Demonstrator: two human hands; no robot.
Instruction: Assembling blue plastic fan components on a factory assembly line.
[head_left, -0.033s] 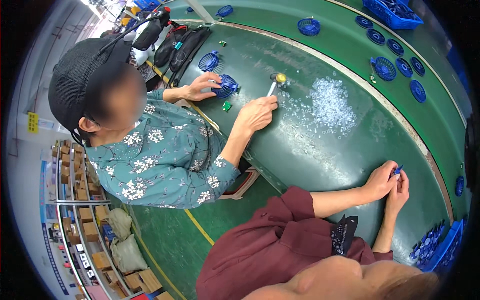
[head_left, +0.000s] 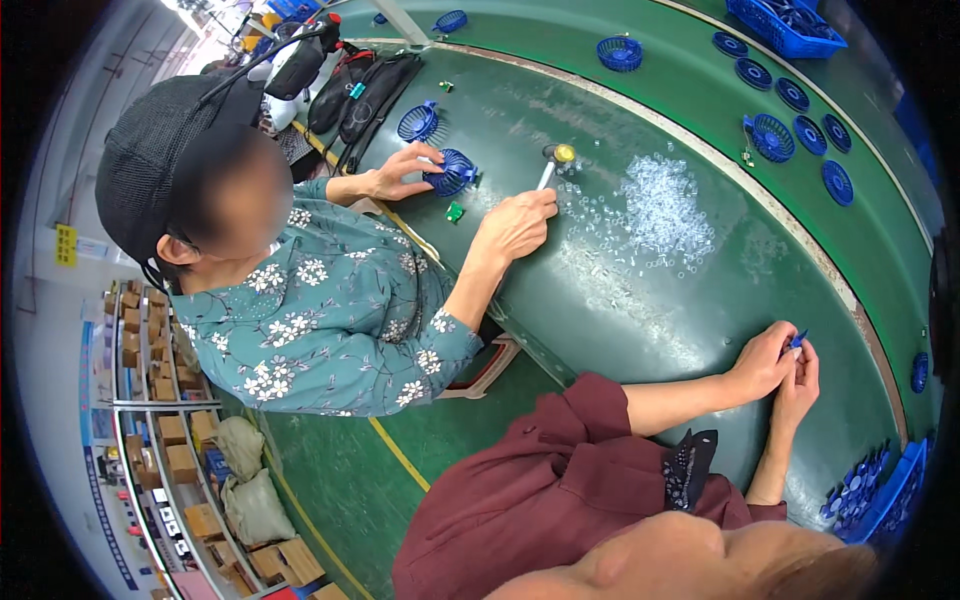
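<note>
Both my forearms reach to the right over the green table (head_left: 640,360). My left hand (head_left: 760,368) and my right hand (head_left: 797,385) meet near the table's far edge, fingers closed together on a small blue plastic part (head_left: 797,341). Its exact shape is hidden by my fingers. A tiny dark piece (head_left: 727,341) lies on the table beside my left hand. To my left a co-worker in a teal flowered shirt rests one hand on a blue slotted plastic housing (head_left: 452,173) and grips a yellow-ended hammer (head_left: 560,154) in the other.
A pile of small clear plastic pieces (head_left: 665,212) spreads across the table. Beyond a pale raised edge, a green strip carries blue round covers (head_left: 808,135) and housings (head_left: 772,137). Several blue parts (head_left: 850,492) and a blue crate (head_left: 900,495) stand right of me. Black bags (head_left: 375,100) lie far left.
</note>
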